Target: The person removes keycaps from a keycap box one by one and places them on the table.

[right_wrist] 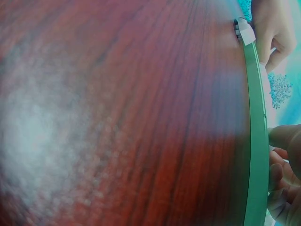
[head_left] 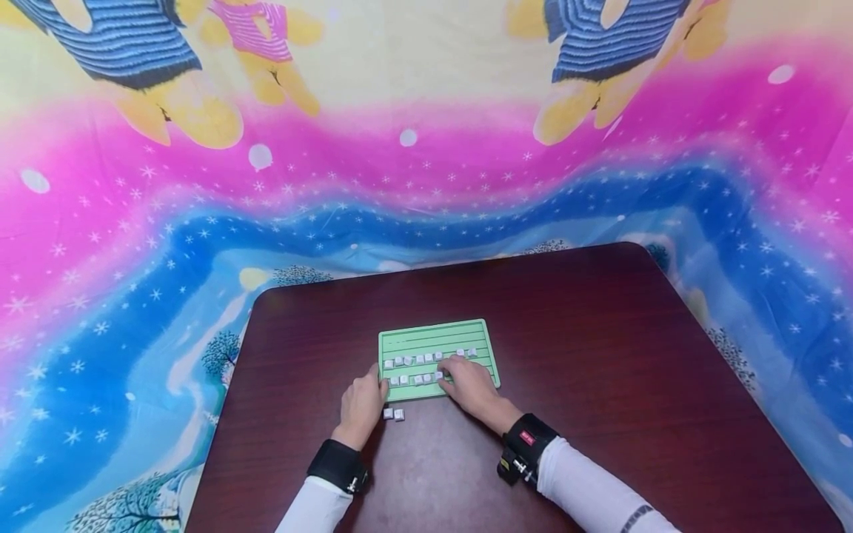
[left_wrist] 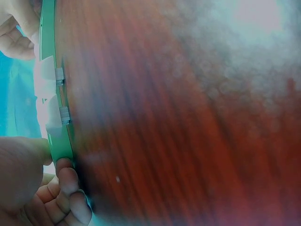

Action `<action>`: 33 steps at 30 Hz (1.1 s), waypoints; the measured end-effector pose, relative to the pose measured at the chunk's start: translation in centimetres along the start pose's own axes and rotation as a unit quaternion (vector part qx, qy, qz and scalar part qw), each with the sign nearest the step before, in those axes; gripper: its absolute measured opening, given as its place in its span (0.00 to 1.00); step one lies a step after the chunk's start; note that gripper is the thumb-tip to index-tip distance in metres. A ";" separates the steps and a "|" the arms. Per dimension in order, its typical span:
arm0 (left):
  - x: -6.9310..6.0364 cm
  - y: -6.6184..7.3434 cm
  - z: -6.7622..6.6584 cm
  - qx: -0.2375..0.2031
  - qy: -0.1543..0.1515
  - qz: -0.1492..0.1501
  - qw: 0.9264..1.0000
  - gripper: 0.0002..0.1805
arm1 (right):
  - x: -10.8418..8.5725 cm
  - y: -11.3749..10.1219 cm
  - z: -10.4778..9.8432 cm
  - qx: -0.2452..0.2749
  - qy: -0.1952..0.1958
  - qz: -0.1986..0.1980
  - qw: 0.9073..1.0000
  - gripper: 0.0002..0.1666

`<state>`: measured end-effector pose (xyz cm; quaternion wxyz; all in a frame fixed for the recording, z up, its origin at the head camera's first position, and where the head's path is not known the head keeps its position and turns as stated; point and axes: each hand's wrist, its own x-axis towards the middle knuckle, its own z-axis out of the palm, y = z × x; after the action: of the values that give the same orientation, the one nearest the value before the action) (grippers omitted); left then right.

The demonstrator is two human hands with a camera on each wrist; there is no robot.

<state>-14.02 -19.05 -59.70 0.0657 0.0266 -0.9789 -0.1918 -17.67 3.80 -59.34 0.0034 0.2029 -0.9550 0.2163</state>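
Observation:
A light green ridged tray [head_left: 433, 337] lies on the table, with two rows of small white keycaps [head_left: 429, 357] standing in its grooves. My left hand [head_left: 362, 400] grips the tray's near left corner, thumb above and fingers under the edge in the left wrist view. My right hand [head_left: 472, 386] is over the tray's right half, thumb and forefinger around a keycap [head_left: 439, 376] at the right end of the near row. In the right wrist view, the right fingers [right_wrist: 277, 172] are curled behind the tray's rim, which hides that keycap. Two loose keycaps [head_left: 394, 414] sit before the tray, beside my left hand.
The dark reddish-brown table [head_left: 600, 333] extends around the tray on all sides. Behind it hangs a patterned cloth [head_left: 426, 170] in pink, blue and cream. Each forearm wears a black wrist strap [head_left: 338, 465] with a camera.

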 end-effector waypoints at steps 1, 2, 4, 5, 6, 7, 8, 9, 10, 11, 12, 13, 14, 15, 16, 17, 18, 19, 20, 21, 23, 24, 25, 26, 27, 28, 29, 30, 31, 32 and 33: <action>0.0 0.0 0.0 -0.001 -0.001 0.000 1.000 0.18 | 0.0 0.0 0.0 0.000 0.000 -0.001 1.000 0.10; 0.0 0.0 0.0 -0.002 -0.001 0.000 1.000 0.19 | 0.0 0.0 0.0 -0.001 -0.001 -0.001 1.000 0.10; -0.1 0.0 0.0 -0.002 0.000 0.001 1.000 0.18 | 0.0 0.0 0.0 -0.001 -0.001 -0.001 1.000 0.10; -0.1 0.0 0.0 -0.002 0.002 0.002 1.000 0.18 | 0.0 -0.1 0.0 -0.001 -0.002 -0.001 1.000 0.10; -0.1 0.0 0.0 -0.001 0.004 0.003 1.000 0.18 | 0.0 -0.1 0.0 -0.001 -0.002 -0.003 1.000 0.10; -0.1 0.0 0.0 0.000 0.006 0.004 1.000 0.18 | 0.0 -0.1 0.0 0.000 -0.001 -0.004 1.000 0.10; -0.1 0.0 0.0 0.000 0.007 0.004 1.000 0.17 | 0.0 -0.1 0.0 0.001 -0.001 -0.004 1.000 0.10; -0.2 0.0 0.0 0.001 0.007 0.004 1.000 0.17 | 0.0 -0.1 0.0 0.002 -0.001 -0.004 1.000 0.11; -0.2 0.0 0.0 0.003 0.008 0.005 1.000 0.17 | -0.1 -0.1 0.1 0.002 -0.001 -0.004 1.000 0.11; -0.2 0.0 0.0 0.004 0.007 0.004 1.000 0.17 | -0.1 -0.1 0.1 0.003 0.000 -0.003 1.000 0.11; -0.2 0.0 0.1 0.004 0.006 0.003 1.000 0.17 | -0.1 0.0 0.1 0.004 0.001 -0.003 1.000 0.11; -0.2 0.0 0.1 0.004 0.004 0.002 1.000 0.17 | -0.1 0.0 0.1 0.005 0.001 -0.002 1.000 0.11; -0.1 0.0 0.0 0.004 0.003 0.001 1.000 0.17 | -0.1 0.0 0.1 0.006 0.001 -0.003 1.000 0.11; -0.1 0.0 0.1 0.004 0.002 0.000 1.000 0.18 | -0.1 0.0 0.1 0.008 0.001 -0.003 1.000 0.11; -0.1 0.0 0.1 0.004 0.002 0.000 1.000 0.18 | -0.1 0.0 0.0 0.009 0.001 -0.003 1.000 0.11; -0.1 0.0 0.1 0.004 0.001 -0.001 1.000 0.18 | 0.0 0.0 0.0 0.011 0.002 -0.004 1.000 0.11; -0.1 0.0 0.1 0.003 -0.001 -0.002 1.000 0.18 | 0.0 0.0 0.0 0.011 0.002 -0.004 1.000 0.11; 0.0 0.0 0.1 0.002 -0.002 -0.003 1.000 0.17 | 0.0 0.1 -0.1 0.012 0.003 -0.005 1.000 0.11; 0.0 0.0 0.1 0.002 -0.003 -0.003 1.000 0.17 | 0.0 0.1 -0.1 0.013 0.004 -0.005 1.000 0.11; 0.0 0.0 0.1 0.001 -0.003 -0.004 1.000 0.17 | 0.0 0.1 -0.1 0.014 0.005 -0.005 1.000 0.11; 0.0 0.0 0.1 -0.001 -0.004 -0.004 1.000 0.17 | 0.0 0.1 -0.2 0.013 0.008 -0.006 1.000 0.11; 0.0 0.0 0.2 -0.001 -0.004 -0.004 1.000 0.16 | 0.0 0.1 -0.2 0.013 0.010 -0.006 1.000 0.11; 0.0 0.0 0.2 -0.001 -0.003 -0.004 1.000 0.16 | 0.0 0.1 -0.2 0.014 0.012 -0.006 1.000 0.11; 0.0 -0.1 0.2 -0.001 -0.003 -0.004 1.000 0.16 | 0.0 0.1 -0.2 0.014 0.012 -0.006 1.000 0.11; 0.0 -0.1 0.2 -0.001 -0.002 -0.005 1.000 0.16 | 0.0 0.0 -0.3 0.015 0.014 -0.007 1.000 0.11; 0.0 -0.1 0.2 -0.001 -0.002 -0.005 1.000 0.16 | 0.0 0.0 -0.3 0.016 0.016 -0.007 1.000 0.11; 0.0 -0.1 0.2 -0.001 -0.002 -0.005 1.000 0.17 | 0.0 0.0 -0.3 0.017 0.017 -0.009 1.000 0.11; 0.0 -0.1 0.2 -0.001 -0.002 -0.005 1.000 0.17 | -0.1 0.0 -0.4 0.019 0.018 -0.009 1.000 0.11; 0.0 -0.1 0.2 -0.001 -0.002 -0.005 1.000 0.17 | -0.1 -0.1 -0.4 0.020 0.020 -0.011 1.000 0.11; 0.0 -0.1 0.2 0.000 -0.002 -0.005 1.000 0.17 | -0.1 -0.1 -0.4 0.021 0.020 -0.012 1.000 0.11; 0.0 -0.1 0.2 0.000 -0.002 -0.005 1.000 0.17 | -0.1 -0.1 -0.5 0.022 0.021 -0.013 0.999 0.11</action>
<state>-14.01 -19.05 -59.88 0.0630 0.0311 -0.9788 -0.1926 -17.56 3.94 -58.83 0.0214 0.2106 -0.9470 0.2415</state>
